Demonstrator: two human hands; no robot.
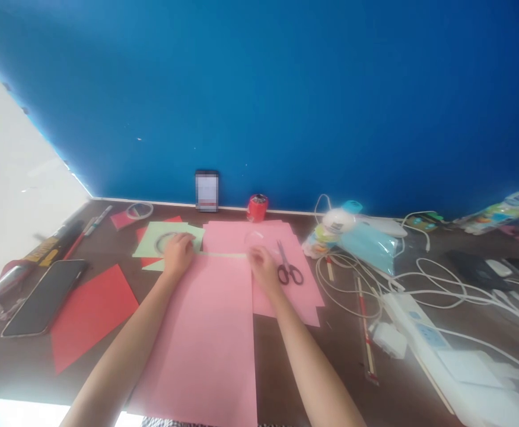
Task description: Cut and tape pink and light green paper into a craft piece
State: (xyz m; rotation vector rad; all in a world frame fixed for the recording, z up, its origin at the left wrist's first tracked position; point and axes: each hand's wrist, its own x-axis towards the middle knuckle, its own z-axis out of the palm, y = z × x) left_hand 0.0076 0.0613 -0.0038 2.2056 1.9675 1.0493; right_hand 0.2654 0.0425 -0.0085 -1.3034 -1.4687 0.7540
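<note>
A large pink paper sheet (pixel 210 344) lies in front of me, partly over other pink sheets (pixel 303 296). Along its far edge runs a thin pale strip (pixel 223 255), which looks like tape. My left hand (pixel 179 255) is closed at the strip's left end, fingertips together. At the other end, my right hand (pixel 263 267) pinches it between thumb and fingers. A clear ring, perhaps a tape roll (pixel 254 238), sits just beyond my right hand. Scissors (pixel 288 268) rest on the pink sheets to its right. Blur hides the exact finger contact.
Green paper (pixel 146 240), red paper (pixel 94 314) and a dark phone (pixel 45 299) lie left. A red round container (pixel 257 208) and an upright phone (pixel 207 191) stand by the blue wall. White cables (pixel 343 296), a plastic pack (pixel 368 243) and a power strip (pixel 437 350) occupy the right.
</note>
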